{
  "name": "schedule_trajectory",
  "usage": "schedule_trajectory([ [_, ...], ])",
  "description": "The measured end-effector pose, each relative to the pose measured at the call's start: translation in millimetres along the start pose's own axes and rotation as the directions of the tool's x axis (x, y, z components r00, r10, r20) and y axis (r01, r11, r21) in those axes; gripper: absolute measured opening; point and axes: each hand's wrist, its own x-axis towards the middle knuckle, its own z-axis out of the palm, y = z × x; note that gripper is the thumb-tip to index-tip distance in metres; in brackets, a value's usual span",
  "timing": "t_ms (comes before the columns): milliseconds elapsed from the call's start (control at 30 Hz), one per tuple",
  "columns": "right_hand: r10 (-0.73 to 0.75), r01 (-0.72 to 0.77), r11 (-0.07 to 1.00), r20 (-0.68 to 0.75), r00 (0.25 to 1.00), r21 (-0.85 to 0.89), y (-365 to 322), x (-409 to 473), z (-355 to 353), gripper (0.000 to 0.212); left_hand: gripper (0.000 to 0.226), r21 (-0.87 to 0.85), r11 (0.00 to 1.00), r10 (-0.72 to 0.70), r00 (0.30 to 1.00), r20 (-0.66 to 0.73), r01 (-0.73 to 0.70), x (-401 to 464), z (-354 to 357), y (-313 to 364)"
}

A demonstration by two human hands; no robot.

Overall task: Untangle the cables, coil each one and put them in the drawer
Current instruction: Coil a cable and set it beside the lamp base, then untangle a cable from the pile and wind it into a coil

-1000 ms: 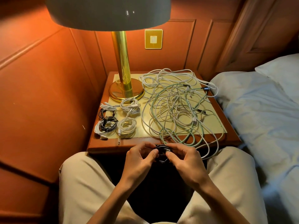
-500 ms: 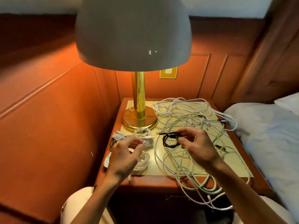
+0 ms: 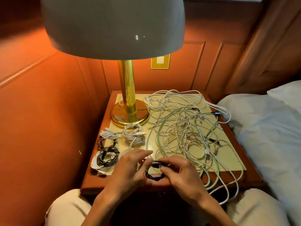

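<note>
A bedside tabletop [image 3: 234, 175] fills the middle of the frame under a brass lamp [image 3: 128, 110], and across its right half sprawls the tangle of white and pale-green cables [image 3: 182, 131], some loops spilling over the front edge toward the lower right; at the lower left of the tabletop lie the finished coils [image 3: 107, 154], white and black, set close together; at the front edge, low centre of the frame, a person's right hand [image 3: 180, 175] pinches a small black coil [image 3: 154, 171], fingers curled around its top, while the left hand [image 3: 130, 167] hovers just beside it with fingers spread and loose, grasping nothing; the coil looks thin, glossy and springy, wound in a few tight loops with its plug tucked along the top; the step in hand appears to be setting this coil down, and it is best laid flat beside the finished ones, released gently so the loops do not spring apart, and kept apart from the tangle; no drawer is visible.
</note>
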Motion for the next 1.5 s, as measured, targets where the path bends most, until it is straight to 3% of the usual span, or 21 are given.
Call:
schedule_trajectory([
  [133,-0.106,0.117,0.989,0.116,0.988,-0.089,-3.5,4.2,-11.9,0.026,0.023,0.113,0.991,0.058,0.994,0.094,-0.068,-9.8,2.7,2.8],
  [300,-0.180,0.193,0.974,0.106,0.978,-0.120,8.0,8.9,-6.7,0.022,0.018,0.152,0.988,0.008,0.993,0.116,-0.025,-17.0,-1.2,10.9],
  [400,-0.345,0.383,0.859,0.170,0.923,-0.340,17.4,13.5,-0.9,0.035,0.020,0.162,0.982,-0.100,0.994,0.032,0.094,-18.9,2.5,12.3],
  [467,-0.374,0.439,0.753,0.230,0.899,-0.491,26.0,17.2,-1.1,0.044,0.024,0.182,0.965,-0.184,0.982,-0.049,0.190,-17.2,2.6,10.4],
  [633,-0.264,0.342,0.724,0.217,0.940,-0.599,41.1,25.0,-11.2,0.032,0.015,0.118,0.944,-0.294,0.948,-0.125,0.308,-6.9,0.3,11.7],
  [767,-0.274,0.292,0.725,0.127,0.953,-0.624,46.6,39.5,-11.7,0.024,0.039,0.148,0.920,-0.360,0.932,-0.045,0.362,1.9,10.7,17.3],
  [967,-0.244,0.214,0.777,0.031,0.969,-0.592,51.5,54.1,-13.4,0.020,0.024,0.314,0.904,-0.312,0.950,0.020,0.290,17.5,29.7,25.8],
  [1200,-0.232,0.167,0.796,-0.040,0.972,-0.581,56.1,59.4,-13.1,0.022,0.033,0.553,0.806,-0.264,0.964,0.017,0.211,30.3,35.2,28.3],
  [1300,-0.222,0.158,0.832,-0.058,0.973,-0.532,56.3,58.8,-14.4,0.020,0.019,0.599,0.771,-0.268,0.963,-0.004,0.217,32.6,32.4,30.3],
  [1500,-0.111,0.095,0.914,-0.018,0.994,-0.394,49.5,62.6,-22.6,0.016,0.029,0.574,0.782,-0.253,0.966,-0.061,0.241,36.6,31.3,26.3],
])
